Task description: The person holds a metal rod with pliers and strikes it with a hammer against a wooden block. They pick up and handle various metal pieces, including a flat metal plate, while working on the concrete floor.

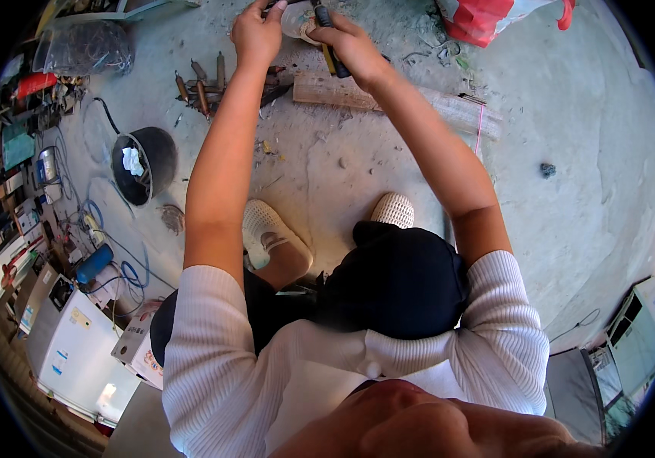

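Both arms reach far forward over the concrete floor. My right hand is closed around a tool with a black-and-yellow handle, whose head runs up toward the top edge. My left hand is closed too, its fingers partly cut off by the top edge; a small dark piece shows by its thumb, too little to name. Between the hands is a pale round thing, its kind unclear. Just below my right hand lies a long wooden beam. Several rusty, rod-like metal pieces lie left of the beam, beside my left forearm.
A black bucket with white crumpled paper stands at the left. Behind it are cables, a clear plastic bag, clutter and a white cabinet. A red-and-white bag lies at the far right. My feet in woven shoes are below the beam.
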`<state>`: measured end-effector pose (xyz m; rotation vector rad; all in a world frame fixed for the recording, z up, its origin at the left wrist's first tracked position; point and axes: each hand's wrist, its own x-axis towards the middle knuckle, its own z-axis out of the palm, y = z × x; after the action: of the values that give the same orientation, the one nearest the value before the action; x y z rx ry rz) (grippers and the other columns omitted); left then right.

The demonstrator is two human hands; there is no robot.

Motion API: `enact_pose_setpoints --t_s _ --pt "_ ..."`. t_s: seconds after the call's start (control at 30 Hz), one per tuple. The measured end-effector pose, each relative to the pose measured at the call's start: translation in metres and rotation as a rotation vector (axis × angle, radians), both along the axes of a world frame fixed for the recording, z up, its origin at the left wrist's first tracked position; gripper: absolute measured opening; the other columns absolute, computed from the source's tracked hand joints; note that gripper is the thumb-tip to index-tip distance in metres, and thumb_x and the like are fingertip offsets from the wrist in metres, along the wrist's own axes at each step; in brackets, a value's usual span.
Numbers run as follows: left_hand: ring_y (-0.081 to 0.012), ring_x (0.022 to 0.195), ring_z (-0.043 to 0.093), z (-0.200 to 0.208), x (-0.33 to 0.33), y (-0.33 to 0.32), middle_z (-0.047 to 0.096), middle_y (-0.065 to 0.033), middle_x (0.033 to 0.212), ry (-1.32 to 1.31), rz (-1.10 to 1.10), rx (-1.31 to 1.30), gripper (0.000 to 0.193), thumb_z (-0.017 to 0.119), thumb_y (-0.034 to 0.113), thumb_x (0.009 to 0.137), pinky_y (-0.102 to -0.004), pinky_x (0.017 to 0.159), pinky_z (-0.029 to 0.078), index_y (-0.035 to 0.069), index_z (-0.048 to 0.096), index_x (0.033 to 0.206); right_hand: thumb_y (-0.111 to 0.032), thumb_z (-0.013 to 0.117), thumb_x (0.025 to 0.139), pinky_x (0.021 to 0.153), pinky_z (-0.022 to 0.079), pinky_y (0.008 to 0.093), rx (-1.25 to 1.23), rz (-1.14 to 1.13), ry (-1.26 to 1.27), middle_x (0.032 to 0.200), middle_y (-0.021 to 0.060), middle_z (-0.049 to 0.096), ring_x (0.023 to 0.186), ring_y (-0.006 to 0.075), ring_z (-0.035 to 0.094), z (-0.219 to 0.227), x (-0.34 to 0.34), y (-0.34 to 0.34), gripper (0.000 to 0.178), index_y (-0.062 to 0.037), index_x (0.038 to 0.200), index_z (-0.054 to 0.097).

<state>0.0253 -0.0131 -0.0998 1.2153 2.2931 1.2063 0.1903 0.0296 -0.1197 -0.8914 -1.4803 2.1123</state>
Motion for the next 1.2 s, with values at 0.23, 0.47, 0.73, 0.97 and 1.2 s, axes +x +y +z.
enact_pose_setpoints --t_s 0.23,0.47,0.73,0.97,1.2 --pt "-0.0108 0.078 0.046 -0.066 -0.040 -0.005 0.058 0.0035 0.089 -1.070 0.009 -0.004 0.031 0.059 0.032 0.093 -0.0264 0.065 0.036 0.008 0.063 0.112 -0.025 0.060 0.081 0.099 0.038 0.0333 0.358 -0.207 0.022 0.121 0.0180 0.058 0.117 0.0258 0.051 0.035 0.004 -0.012 0.066 -0.0034 0.139 0.040" --pt "-0.0119 0.078 0.047 -0.058 -0.029 -0.005 0.054 0.0008 0.086 -1.467 -0.096 0.091 0.029 0.053 0.028 0.096 -0.0265 0.064 0.035 0.006 0.060 0.114 -0.023 0.062 0.078 0.099 0.039 0.0348 0.420 -0.198 -0.058 0.126 0.0236 0.055 0.118 0.0309 0.053 0.028 0.004 -0.006 0.072 -0.0007 0.140 0.035" --pt "-0.0117 0.073 0.045 -0.062 -0.027 0.000 0.055 0.0020 0.089 -1.496 0.043 0.138 0.026 0.059 0.027 0.093 -0.0272 0.063 0.034 0.011 0.059 0.113 -0.023 0.062 0.078 0.098 0.040 0.0348 0.446 -0.174 -0.063 0.124 0.0228 0.056 0.116 0.0301 0.053 0.027 0.004 -0.002 0.070 -0.0015 0.140 0.036" --pt "-0.0207 0.083 0.065 -0.054 -0.019 0.002 0.070 -0.0130 0.093 -0.311 -0.002 0.243 0.025 0.064 0.019 0.087 -0.0322 0.077 0.049 0.004 0.067 0.107 -0.023 0.062 0.081 0.097 0.039 0.0345 0.442 -0.217 0.031 0.116 0.0196 0.058 0.111 0.0275 0.053 0.026 0.004 -0.002 0.061 -0.0005 0.135 0.043" --pt "-0.0232 0.084 0.066 0.000 0.003 -0.002 0.070 -0.0134 0.091 0.042 0.109 -0.031 0.026 0.067 0.022 0.084 -0.0334 0.077 0.050 0.005 0.068 0.103 -0.022 0.059 0.087 0.082 0.042 0.0267 0.229 -0.121 0.112 0.099 0.0047 0.060 0.090 0.0129 0.053 0.011 0.001 -0.011 0.050 -0.0061 0.132 0.049"
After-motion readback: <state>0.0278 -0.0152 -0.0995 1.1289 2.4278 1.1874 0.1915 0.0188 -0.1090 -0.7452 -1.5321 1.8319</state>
